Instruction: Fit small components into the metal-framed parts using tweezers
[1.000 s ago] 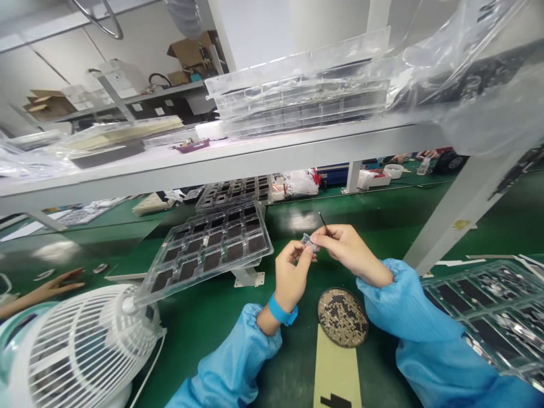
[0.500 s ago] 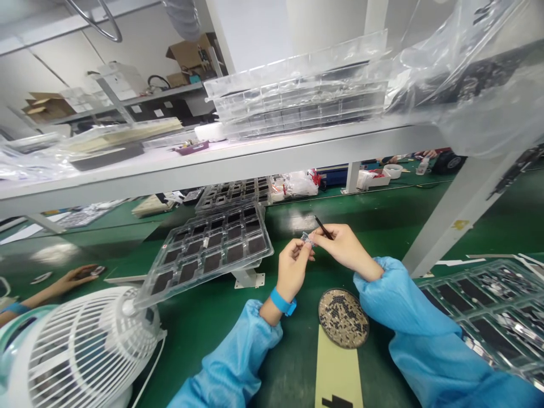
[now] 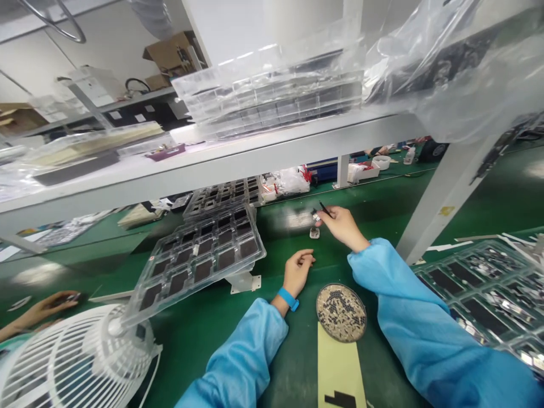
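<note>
My right hand is closed around a slim black stick-like tool whose end sticks up past the fingers. A small pale piece shows at its fingertips; whether the hand grips it is unclear. Just below lies a little silvery part on the green bench. My left hand rests nearer to me, fingers loosely bent and slightly apart, with nothing visible in it. Between my forearms sits a round dish full of tiny dark and tan pieces, over a yellow-green strip.
A tilted clear tray with dark pads stands left, beside a white fan. Another person's hand is at far left. Trays of metal parts lie right. A shelf and its post bound the bench.
My hands have parted: the left drew down and released the small part, while the right moved slightly up with the black tool. A silvery part now lies on the bench. The view shifted somewhat.
</note>
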Available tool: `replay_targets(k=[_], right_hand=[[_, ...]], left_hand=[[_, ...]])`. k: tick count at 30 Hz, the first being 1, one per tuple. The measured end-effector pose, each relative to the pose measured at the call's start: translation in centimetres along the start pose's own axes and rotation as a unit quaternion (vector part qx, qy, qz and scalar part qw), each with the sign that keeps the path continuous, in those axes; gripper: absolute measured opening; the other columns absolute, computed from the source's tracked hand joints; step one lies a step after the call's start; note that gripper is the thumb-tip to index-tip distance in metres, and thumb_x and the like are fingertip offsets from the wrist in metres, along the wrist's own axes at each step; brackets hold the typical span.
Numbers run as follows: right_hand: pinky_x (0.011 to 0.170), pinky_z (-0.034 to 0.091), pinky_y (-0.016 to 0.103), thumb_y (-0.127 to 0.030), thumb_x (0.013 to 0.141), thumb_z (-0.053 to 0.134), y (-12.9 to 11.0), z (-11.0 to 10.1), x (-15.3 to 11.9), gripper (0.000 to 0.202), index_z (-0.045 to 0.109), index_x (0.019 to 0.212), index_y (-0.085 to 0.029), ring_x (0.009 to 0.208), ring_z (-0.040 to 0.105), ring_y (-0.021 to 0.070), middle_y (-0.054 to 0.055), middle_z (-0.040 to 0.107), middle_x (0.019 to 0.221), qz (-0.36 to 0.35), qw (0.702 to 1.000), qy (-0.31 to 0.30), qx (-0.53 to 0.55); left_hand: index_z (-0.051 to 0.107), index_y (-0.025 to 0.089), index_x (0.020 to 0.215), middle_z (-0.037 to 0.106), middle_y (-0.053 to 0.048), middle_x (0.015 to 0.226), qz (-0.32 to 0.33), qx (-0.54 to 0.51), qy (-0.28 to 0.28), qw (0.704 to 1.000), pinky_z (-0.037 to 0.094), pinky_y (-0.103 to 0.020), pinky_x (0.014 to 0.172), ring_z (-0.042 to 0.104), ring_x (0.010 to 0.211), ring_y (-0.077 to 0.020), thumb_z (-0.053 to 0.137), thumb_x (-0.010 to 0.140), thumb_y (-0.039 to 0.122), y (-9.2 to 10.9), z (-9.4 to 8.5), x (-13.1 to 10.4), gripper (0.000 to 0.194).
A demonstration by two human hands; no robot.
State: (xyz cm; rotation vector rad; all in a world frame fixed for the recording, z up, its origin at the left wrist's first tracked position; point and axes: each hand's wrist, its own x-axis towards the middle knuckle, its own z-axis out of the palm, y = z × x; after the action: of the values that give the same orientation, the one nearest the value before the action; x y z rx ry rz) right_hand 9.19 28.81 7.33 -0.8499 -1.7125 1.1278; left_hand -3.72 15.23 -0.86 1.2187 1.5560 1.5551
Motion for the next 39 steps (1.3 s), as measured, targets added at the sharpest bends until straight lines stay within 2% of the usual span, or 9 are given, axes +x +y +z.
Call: replay_targets(k=[3,10,13,16,22,25,30,33,39], right_hand=[[0.06,0.043,0.025,-0.031,0.088,0.062,2.4,0.2,2.5,0.02,0.07,0.082,-0.013,0.065,0.065,0.0172,0.007,0.073,0.071,0.029,0.999,0.044,0.002],[0.057,0.04,0.022,-0.021,0.082,0.066,7.8,1.9,8.6,0.013,0.07,0.074,-0.013,0.063,0.06,0.0132,0.005,0.07,0.068,0.09,0.991,0.093,0.021],[0.059,0.043,0.021,-0.016,0.08,0.069,9.7,1.6,10.8,0.007,0.071,0.075,-0.011,0.064,0.061,0.0118,0.003,0.068,0.067,0.118,0.987,0.106,0.034],[0.057,0.046,0.02,-0.019,0.086,0.072,11.2,0.9,12.8,0.01,0.069,0.082,-0.01,0.061,0.059,0.0096,0.0,0.066,0.07,0.154,0.98,0.117,0.051],[0.063,0.056,0.024,-0.031,0.099,0.063,12.1,0.4,17.1,0.022,0.064,0.106,-0.011,0.073,0.063,0.0116,0.004,0.065,0.094,0.204,0.964,0.133,0.108],[0.059,0.055,0.022,-0.032,0.1,0.062,11.9,0.3,18.9,0.022,0.063,0.106,-0.011,0.068,0.062,0.0101,0.003,0.064,0.091,0.206,0.958,0.14,0.145],[0.045,0.042,0.016,-0.033,0.099,0.063,12.0,-0.2,20.9,0.022,0.062,0.094,-0.011,0.049,0.048,0.0045,-0.002,0.06,0.074,0.2,0.948,0.155,0.192],[0.038,0.028,0.019,-0.027,0.092,0.068,12.6,-0.7,21.6,0.018,0.061,0.085,-0.011,0.04,0.033,0.0033,-0.001,0.062,0.066,0.199,0.943,0.165,0.211],[0.036,0.017,0.022,-0.022,0.087,0.062,13.7,-1.8,21.1,0.012,0.057,0.079,-0.016,0.038,0.023,0.0045,0.003,0.067,0.068,0.207,0.936,0.163,0.235]], left_hand=[[0.073,0.015,0.105,0.075,-0.009,0.089,0.002,0.023,-0.006,1.0,0.053,-0.03,0.075,0.069,0.084,-0.0191,0.063,0.089,0.033,-0.9,-0.1,0.0,0.027],[0.073,0.019,0.109,0.073,-0.009,0.104,0.005,0.075,-0.027,0.997,0.046,-0.029,0.072,0.066,0.098,-0.0221,0.064,0.088,0.027,-0.7,-0.7,-0.4,0.024],[0.071,0.021,0.11,0.072,-0.008,0.108,0.011,0.094,-0.039,0.995,0.046,-0.03,0.075,0.064,0.102,-0.0226,0.064,0.087,0.024,-0.8,-0.8,-0.4,0.024],[0.07,0.022,0.111,0.071,-0.008,0.109,0.027,0.128,-0.05,0.99,0.046,-0.031,0.077,0.064,0.103,-0.0227,0.063,0.088,0.023,-0.8,-0.7,-0.4,0.024],[0.068,0.025,0.114,0.068,-0.006,0.113,0.057,0.194,-0.069,0.977,0.045,-0.036,0.086,0.059,0.11,-0.0244,0.064,0.087,0.019,-0.2,-0.3,-0.7,0.028],[0.067,0.026,0.116,0.067,-0.007,0.115,0.063,0.205,-0.077,0.974,0.045,-0.04,0.092,0.058,0.113,-0.0257,0.064,0.087,0.018,-0.1,-0.3,-0.7,0.03],[0.066,0.026,0.117,0.066,-0.007,0.117,0.055,0.211,-0.078,0.973,0.045,-0.042,0.096,0.057,0.115,-0.0267,0.063,0.087,0.019,0.0,-0.5,-0.7,0.031],[0.066,0.026,0.118,0.066,-0.007,0.119,0.052,0.213,-0.079,0.972,0.045,-0.042,0.095,0.057,0.116,-0.0269,0.063,0.088,0.02,0.0,-0.5,-0.6,0.031],[0.065,0.026,0.12,0.065,-0.008,0.121,0.042,0.211,-0.071,0.974,0.045,-0.039,0.092,0.056,0.116,-0.0262,0.062,0.088,0.021,-0.1,-0.6,-0.6,0.032]])
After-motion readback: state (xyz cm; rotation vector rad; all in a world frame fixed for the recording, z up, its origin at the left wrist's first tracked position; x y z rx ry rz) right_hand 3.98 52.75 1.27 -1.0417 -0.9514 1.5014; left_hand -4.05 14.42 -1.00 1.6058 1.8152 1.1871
